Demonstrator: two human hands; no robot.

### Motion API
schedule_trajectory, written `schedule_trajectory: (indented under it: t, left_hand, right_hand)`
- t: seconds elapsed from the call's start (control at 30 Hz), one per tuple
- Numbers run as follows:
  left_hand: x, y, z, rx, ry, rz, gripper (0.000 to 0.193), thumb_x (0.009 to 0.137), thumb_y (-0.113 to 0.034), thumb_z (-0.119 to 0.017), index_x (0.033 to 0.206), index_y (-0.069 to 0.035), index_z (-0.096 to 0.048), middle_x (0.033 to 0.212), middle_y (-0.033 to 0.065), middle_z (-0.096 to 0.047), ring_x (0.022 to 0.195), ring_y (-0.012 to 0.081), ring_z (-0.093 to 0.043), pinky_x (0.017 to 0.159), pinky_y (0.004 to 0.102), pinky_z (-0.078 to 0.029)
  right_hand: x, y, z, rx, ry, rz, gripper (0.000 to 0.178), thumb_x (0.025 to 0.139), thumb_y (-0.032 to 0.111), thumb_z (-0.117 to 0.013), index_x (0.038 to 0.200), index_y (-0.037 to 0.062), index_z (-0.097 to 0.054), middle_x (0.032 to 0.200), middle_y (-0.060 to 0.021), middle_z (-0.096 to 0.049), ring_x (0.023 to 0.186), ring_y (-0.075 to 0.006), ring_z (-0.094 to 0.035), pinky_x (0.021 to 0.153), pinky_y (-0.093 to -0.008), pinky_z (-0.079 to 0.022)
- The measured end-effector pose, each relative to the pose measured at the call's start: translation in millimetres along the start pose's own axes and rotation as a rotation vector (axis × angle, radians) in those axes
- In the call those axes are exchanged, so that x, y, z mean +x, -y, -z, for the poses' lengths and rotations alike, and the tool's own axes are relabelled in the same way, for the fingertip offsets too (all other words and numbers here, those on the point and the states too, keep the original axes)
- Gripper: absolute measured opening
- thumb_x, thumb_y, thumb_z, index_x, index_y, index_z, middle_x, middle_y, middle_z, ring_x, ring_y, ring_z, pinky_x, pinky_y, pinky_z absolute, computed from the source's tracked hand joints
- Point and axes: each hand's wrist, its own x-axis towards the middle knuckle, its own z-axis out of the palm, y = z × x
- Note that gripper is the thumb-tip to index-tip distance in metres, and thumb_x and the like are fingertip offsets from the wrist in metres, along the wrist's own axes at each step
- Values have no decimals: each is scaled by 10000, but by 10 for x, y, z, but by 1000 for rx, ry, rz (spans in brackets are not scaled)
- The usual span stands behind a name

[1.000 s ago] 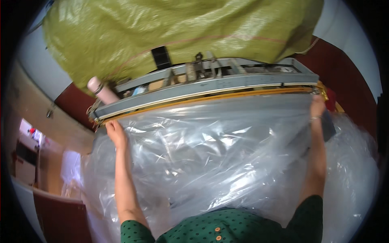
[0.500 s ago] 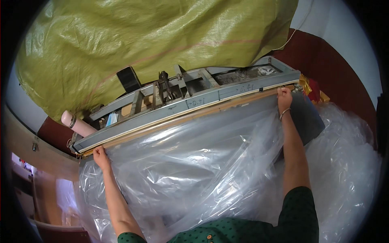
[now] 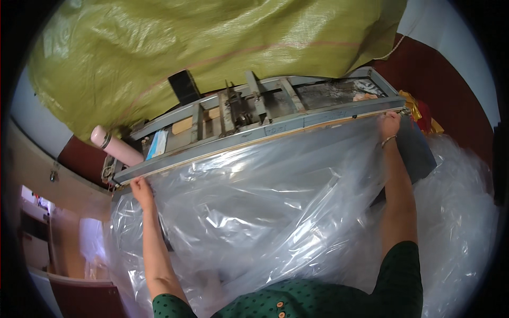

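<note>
A broad sheet of clear plastic film (image 3: 254, 196) spreads in front of me, shiny and wrinkled. Its far edge meets a long grey metal frame (image 3: 222, 143), where a thin tan strip shows along the frame's lower side. My left hand (image 3: 141, 191) is closed on the film's far edge near the frame's left end. At the right end, my right hand (image 3: 391, 123), a bracelet on its wrist, pinches the same edge close to the frame. Both arms reach forward over the film.
Inside the frame are metal crossbars and a blue-and-white packet (image 3: 157, 144). A pink bottle (image 3: 116, 146) leans at its left end, and a dark phone-like slab (image 3: 184, 87) stands behind. Yellow woven sheeting (image 3: 212, 42) covers the back. More bunched film (image 3: 450, 212) lies right.
The grey frame has tipped down toward the film, so the wide brown band under it has narrowed to a thin strip. Both hands still grip the edge; the whole view has shifted slightly.
</note>
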Motion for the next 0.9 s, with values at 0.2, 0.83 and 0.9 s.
schedule_trajectory:
  t: [0.2, 0.83, 0.9]
  left_hand:
    - [-628, -1254, 687, -135, 225, -146, 91, 844, 13, -507, 860, -55, -448, 795, -2, -461, 701, 56, -423, 647, 191, -376]
    - [-1732, -905, 1645, 778, 518, -355, 564, 761, -234, -650, 1231, 2, -444, 1317, 202, -396, 1254, 388, -301, 1009, 401, -287]
    - [-1922, -1292, 1595, 800, 599, -423, 557, 755, -208, -658, 1222, 7, -444, 1285, 198, -430, 1207, 385, -361, 974, 400, -331]
  right_hand:
    - [-1428, 2300, -417, 18, 440, 392, 188, 845, 152, -578, 961, 11, -530, 927, -105, -586, 849, -213, -574, 774, -326, -448]
    - [-1107, 1244, 883, -341, 944, 407, 236, 720, 88, -670, 627, 9, -468, 531, 16, -359, 529, -69, -323, 474, -253, -294]
    - [-989, 1055, 1183, -393, 904, 345, 252, 728, 79, -667, 616, 17, -450, 536, 35, -336, 528, -60, -305, 470, -244, -279]
